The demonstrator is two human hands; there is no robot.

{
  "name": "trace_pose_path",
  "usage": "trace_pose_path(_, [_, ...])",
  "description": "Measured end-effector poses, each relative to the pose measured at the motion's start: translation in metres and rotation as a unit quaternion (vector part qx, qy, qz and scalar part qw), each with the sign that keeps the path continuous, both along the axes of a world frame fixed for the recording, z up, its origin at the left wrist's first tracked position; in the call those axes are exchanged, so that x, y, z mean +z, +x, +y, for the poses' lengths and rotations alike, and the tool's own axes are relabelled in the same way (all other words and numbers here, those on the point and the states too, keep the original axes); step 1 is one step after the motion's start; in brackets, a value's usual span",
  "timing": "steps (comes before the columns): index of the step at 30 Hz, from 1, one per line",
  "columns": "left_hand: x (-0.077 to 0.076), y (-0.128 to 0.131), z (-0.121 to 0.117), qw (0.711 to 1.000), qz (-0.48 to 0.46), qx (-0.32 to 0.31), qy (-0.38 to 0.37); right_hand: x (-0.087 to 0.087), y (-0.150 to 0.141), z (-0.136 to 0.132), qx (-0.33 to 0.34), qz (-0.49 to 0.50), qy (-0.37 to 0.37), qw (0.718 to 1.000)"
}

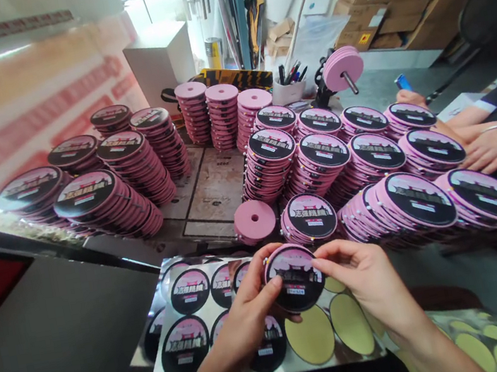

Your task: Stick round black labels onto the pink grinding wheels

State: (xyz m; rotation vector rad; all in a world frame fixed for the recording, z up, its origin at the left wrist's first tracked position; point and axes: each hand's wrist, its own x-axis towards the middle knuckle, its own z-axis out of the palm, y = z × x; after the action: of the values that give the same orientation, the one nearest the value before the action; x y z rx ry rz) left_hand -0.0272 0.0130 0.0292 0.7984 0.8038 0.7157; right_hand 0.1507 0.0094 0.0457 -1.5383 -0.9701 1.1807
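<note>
My left hand [252, 297] is closed around a round pink spool [276, 257], its thumb on the front. A black-and-pink round sticker [297, 286] covers the face of this spool. My right hand [364, 271] pinches the right edge of the spool and sticker between thumb and fingers. Below both hands lies a sheet of round stickers [190, 291], printed ones on the left. On its right side, bare yellowish circles [310, 337] show where stickers are gone. Just beyond my fingers, a plain pink spool [255, 222] with a centre hole sits at the table edge.
Stickered spool stacks [377, 150] crowd the right of the table [212, 186]; more stacks [121, 145] stand left. Plain-topped stacks [221, 93] are at the back, near a pen cup [289, 90] and a spindle holding pink discs [343, 68]. Another person's hands [491, 146] are at right.
</note>
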Motion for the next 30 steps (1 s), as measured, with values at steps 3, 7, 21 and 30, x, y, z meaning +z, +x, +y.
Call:
trace_pose_path(3, [-0.003, -0.002, 0.003, 0.999, -0.028, -0.007, -0.017, 0.000, 0.003, 0.001, 0.013, 0.008, -0.008, 1.000])
trace_pose_path(7, [-0.004, -0.004, 0.005, 0.997, -0.059, -0.032, -0.026, 0.002, 0.004, 0.002, 0.014, 0.022, -0.018, 1.000])
trace_pose_path(21, [-0.004, -0.002, 0.005, 0.999, -0.043, -0.023, -0.012, 0.001, -0.001, 0.001, 0.010, -0.028, 0.000, 1.000])
trace_pose_path(30, [0.002, 0.008, -0.001, 0.997, 0.033, 0.058, 0.031, -0.005, -0.007, -0.010, -0.006, -0.248, 0.071, 0.966])
